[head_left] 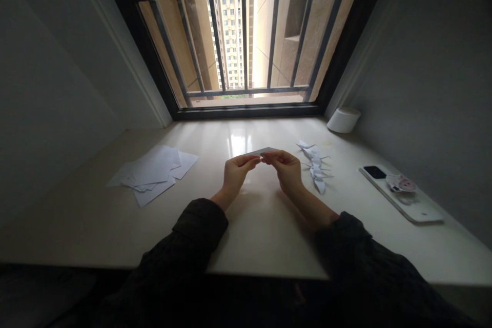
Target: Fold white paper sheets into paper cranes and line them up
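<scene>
Both my hands pinch a folded piece of paper (260,152) above the middle of the white tabletop. My left hand (237,170) grips its left side between thumb and fingers. At the other side, my right hand (285,168) is closed on it too, the two sets of fingertips almost meeting. Most of the paper is hidden behind my fingers; its upper edge shows as a shallow peak. Just right of my right hand lie several folded paper cranes (315,168) in a row. Off to my left is a loose pile of white paper sheets (151,168).
A smartphone (417,209) lies at the right with a pinkish round grip (402,183) on its back. In the back right corner stands a white cylindrical object (343,120). A barred window (249,110) rises behind the tabletop (261,246), with walls on both sides.
</scene>
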A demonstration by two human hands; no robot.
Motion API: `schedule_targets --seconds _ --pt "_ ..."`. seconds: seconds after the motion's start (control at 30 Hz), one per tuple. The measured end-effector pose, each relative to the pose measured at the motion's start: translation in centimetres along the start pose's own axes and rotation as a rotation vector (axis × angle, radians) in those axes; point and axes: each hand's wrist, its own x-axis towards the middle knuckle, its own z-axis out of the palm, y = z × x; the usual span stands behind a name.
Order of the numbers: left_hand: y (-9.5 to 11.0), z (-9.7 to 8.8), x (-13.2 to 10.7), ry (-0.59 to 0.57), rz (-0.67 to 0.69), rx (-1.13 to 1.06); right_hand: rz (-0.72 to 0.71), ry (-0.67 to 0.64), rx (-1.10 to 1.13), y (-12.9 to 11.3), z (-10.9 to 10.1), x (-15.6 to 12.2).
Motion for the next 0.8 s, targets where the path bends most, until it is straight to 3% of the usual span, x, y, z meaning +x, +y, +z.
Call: schedule_targets --seconds 0.4,0.8 --pt "0.2 0.0 0.0 0.037 -0.071 -0.069 0.057 -0.02 -0.022 -0.1 -0.1 0.0" --pt "0.6 -1.2 0.7 0.053 -0.023 -0.019 0.044 0.001 -0.031 -0.1 -0.5 0.6"
